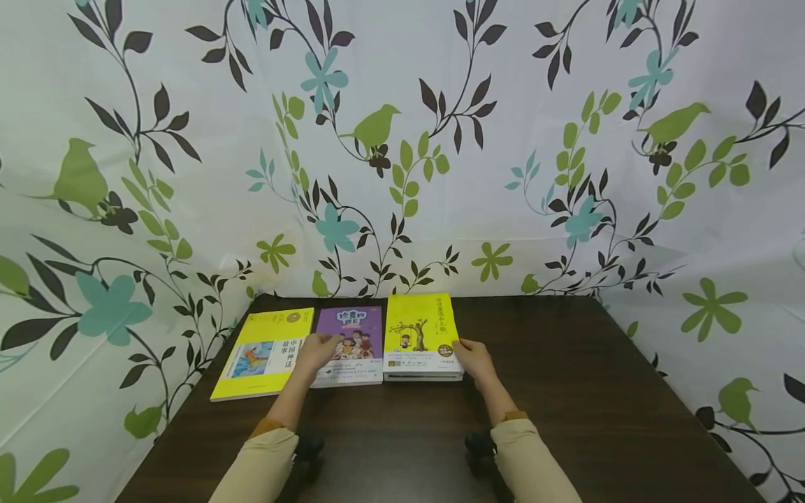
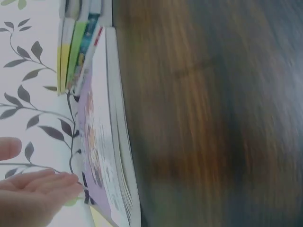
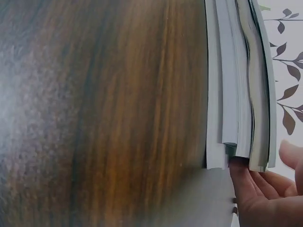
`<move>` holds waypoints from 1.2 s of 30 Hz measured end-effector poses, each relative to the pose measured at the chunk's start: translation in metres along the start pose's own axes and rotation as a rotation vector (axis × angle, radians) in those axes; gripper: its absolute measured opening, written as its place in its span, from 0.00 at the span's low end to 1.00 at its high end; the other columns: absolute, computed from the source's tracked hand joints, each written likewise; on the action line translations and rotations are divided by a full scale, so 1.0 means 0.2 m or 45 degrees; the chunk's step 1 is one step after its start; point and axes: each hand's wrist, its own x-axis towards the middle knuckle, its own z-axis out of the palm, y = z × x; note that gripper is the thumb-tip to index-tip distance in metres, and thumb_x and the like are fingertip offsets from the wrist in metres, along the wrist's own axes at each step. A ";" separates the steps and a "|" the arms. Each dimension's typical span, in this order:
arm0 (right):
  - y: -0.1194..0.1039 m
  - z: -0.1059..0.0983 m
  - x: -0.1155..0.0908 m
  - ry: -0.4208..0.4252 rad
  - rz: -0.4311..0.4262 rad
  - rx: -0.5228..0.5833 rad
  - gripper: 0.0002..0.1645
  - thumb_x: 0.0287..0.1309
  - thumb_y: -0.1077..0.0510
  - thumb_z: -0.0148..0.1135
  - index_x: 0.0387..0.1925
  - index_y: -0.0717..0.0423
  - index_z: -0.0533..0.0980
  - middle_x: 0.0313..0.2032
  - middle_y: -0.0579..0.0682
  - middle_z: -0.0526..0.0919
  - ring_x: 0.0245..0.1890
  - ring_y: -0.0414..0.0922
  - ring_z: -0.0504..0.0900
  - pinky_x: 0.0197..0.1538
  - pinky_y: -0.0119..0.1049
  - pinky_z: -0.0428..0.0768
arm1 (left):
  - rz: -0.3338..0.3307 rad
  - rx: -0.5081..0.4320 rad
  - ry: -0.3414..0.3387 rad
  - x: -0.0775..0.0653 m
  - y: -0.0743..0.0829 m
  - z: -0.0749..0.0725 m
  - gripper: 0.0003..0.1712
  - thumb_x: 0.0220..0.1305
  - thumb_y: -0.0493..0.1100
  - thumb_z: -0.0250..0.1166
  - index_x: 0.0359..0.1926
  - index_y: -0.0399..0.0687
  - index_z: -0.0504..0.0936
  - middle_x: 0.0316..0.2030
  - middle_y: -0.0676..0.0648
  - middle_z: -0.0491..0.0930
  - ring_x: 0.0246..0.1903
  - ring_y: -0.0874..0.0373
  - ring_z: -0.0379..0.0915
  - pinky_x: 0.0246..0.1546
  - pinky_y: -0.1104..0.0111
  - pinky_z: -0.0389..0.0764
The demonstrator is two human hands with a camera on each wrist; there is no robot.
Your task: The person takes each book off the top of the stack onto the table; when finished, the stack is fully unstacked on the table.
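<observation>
A purple picture-cover book [image 1: 352, 335] lies between a yellow book [image 1: 260, 356] on the left and a stack of books [image 1: 418, 335] on the right, topped by a yellow cover with a tree. My left hand [image 1: 317, 355] is over the purple book's left edge; in the left wrist view its fingers [image 2: 52, 184] look fairly straight, thumb apart, holding nothing. At the stack's right edge, my right hand [image 1: 476, 360] grips the upper books. In the right wrist view its fingers [image 3: 244, 182] reach under them, above the lower books, with the thumb on the cover side.
The dark wooden table [image 1: 578, 391] extends in front of the books and to their right. A white cloth [image 1: 402, 209] printed with leaves, birds and flowers hangs behind the table and along its sides. The books lie near the table's back edge.
</observation>
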 end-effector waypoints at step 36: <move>-0.07 -0.01 -0.07 0.260 -0.028 -0.201 0.20 0.59 0.62 0.61 0.49 0.74 0.75 0.41 0.66 0.81 0.40 0.54 0.78 0.42 0.46 0.77 | 0.132 -0.424 -0.339 -0.02 0.10 0.49 0.35 0.63 0.28 0.53 0.69 0.20 0.54 0.68 0.25 0.58 0.68 0.35 0.56 0.67 0.49 0.62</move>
